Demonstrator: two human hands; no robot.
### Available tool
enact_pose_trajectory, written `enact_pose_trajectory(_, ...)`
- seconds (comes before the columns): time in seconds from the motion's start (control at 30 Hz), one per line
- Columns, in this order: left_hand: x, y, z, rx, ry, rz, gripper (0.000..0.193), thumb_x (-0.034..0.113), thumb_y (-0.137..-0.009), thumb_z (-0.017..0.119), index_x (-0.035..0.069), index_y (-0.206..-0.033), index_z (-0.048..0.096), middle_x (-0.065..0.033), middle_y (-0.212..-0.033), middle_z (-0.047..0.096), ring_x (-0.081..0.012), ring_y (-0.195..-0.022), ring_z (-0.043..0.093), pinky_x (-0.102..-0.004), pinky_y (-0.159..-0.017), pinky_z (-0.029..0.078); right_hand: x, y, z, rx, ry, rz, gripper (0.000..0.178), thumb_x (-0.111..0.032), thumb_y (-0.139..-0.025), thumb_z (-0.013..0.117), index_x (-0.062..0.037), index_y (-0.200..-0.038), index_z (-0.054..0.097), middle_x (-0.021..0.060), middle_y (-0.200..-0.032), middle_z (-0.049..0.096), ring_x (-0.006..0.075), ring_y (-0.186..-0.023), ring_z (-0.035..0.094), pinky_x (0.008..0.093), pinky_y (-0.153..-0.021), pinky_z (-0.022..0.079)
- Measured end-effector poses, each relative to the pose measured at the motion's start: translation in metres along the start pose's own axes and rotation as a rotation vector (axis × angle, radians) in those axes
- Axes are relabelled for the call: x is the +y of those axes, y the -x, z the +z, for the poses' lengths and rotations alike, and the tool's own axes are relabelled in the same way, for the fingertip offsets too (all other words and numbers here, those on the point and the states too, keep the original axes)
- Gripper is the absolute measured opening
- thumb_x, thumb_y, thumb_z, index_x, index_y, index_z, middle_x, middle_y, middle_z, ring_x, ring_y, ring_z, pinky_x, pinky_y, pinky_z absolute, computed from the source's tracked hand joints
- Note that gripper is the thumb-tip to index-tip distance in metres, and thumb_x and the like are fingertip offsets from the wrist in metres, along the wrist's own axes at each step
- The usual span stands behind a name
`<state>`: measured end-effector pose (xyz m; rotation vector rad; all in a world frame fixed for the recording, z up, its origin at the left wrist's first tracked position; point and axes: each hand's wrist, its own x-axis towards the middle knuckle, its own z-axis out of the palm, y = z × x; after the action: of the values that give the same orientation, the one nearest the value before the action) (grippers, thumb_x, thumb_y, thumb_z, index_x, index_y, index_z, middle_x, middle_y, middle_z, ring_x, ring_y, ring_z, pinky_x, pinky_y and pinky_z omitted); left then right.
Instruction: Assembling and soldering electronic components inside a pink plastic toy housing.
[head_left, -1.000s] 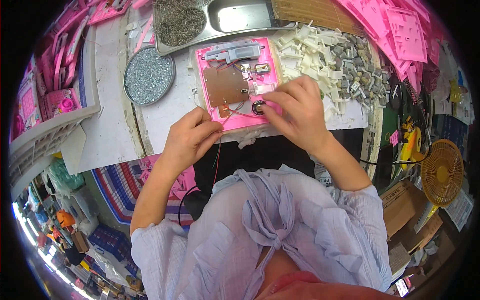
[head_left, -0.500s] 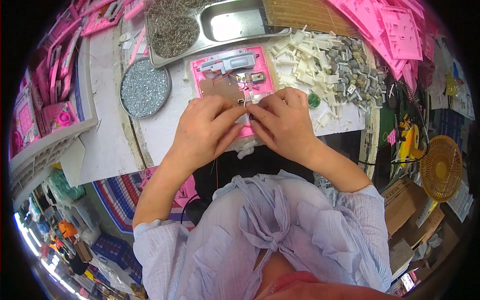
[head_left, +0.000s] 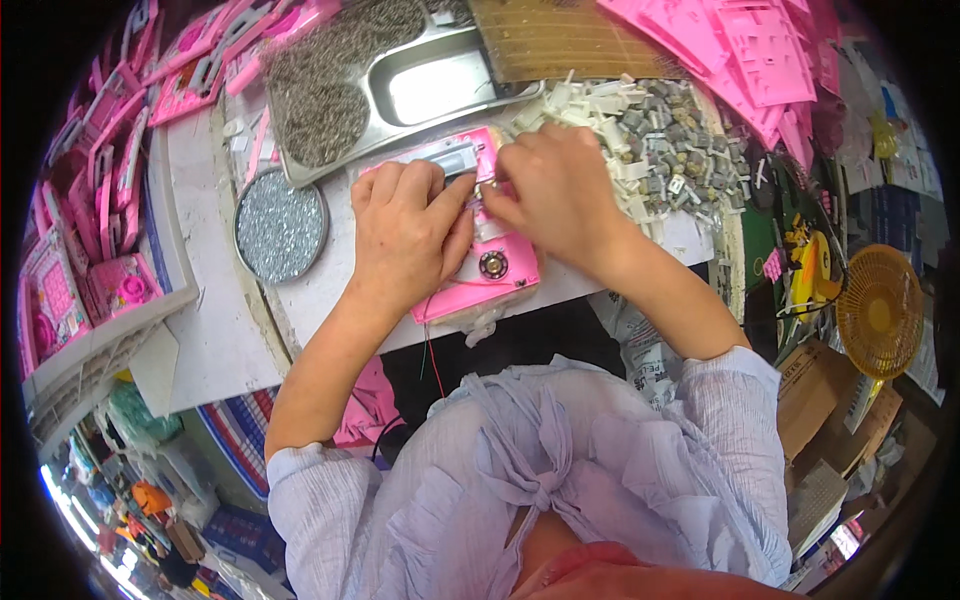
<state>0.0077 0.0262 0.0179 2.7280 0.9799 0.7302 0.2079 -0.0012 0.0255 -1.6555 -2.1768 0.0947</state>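
Observation:
A pink plastic housing (head_left: 500,250) lies on the white table in front of me, with both my hands over it. A grey plastic part (head_left: 455,160) fills its far end, and a round speaker-like part (head_left: 493,264) sits in its near end. My left hand (head_left: 405,230) covers the housing's left side, thumb and fingers bent together near its middle. My right hand (head_left: 560,190) comes from the right, its fingertips pinched close to the left ones. Whatever small piece is between the fingertips is hidden. A thin red wire (head_left: 435,365) hangs past the table's near edge.
A round dish of small silvery pieces (head_left: 280,228) stands at left. Beyond is a metal tray (head_left: 325,172) holding many small metal parts. White plastic pieces (head_left: 625,150) and grey ones (head_left: 690,145) are heaped at right. Pink panels (head_left: 755,50) pile up far right, pink frames (head_left: 110,150) at left.
Both hands have moved from the housing's near part to its farther part, uncovering the round part. The right hand has turned, its knuckles now higher. The view has shifted a little.

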Motion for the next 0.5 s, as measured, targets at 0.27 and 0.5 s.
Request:
enact_pose_trajectory(0.27,0.002,-0.012,0.001,-0.005,0.031,0.038,0.024,0.019,-0.077,0.073,0.011,-0.099,0.075,-0.0038,-0.088,0.052,-0.0251,-0.089,0.051,-0.0428,-0.083,0.036,-0.008,-0.002,-0.001,-0.025,0.120,-0.022,0.018,-0.026,-0.076,0.067,-0.0081,-0.071,0.067,0.0095,-0.072,0.066,0.0285,-0.072,0.064,0.0442,-0.072,0.042)
enact_pose_trajectory(0.5,-0.002,-0.010,0.003,-0.003,0.041,0.041,0.019,0.020,-0.079,0.073,0.011,-0.095,0.075,-0.0041,-0.090,0.053,-0.0255,-0.090,0.052,-0.0424,-0.084,0.037,0.000,-0.004,-0.001,-0.116,-0.070,0.139,0.019,-0.024,-0.076,0.071,-0.0049,-0.071,0.069,0.0130,-0.071,0.069,0.0303,-0.071,0.068,0.0446,-0.069,0.051)
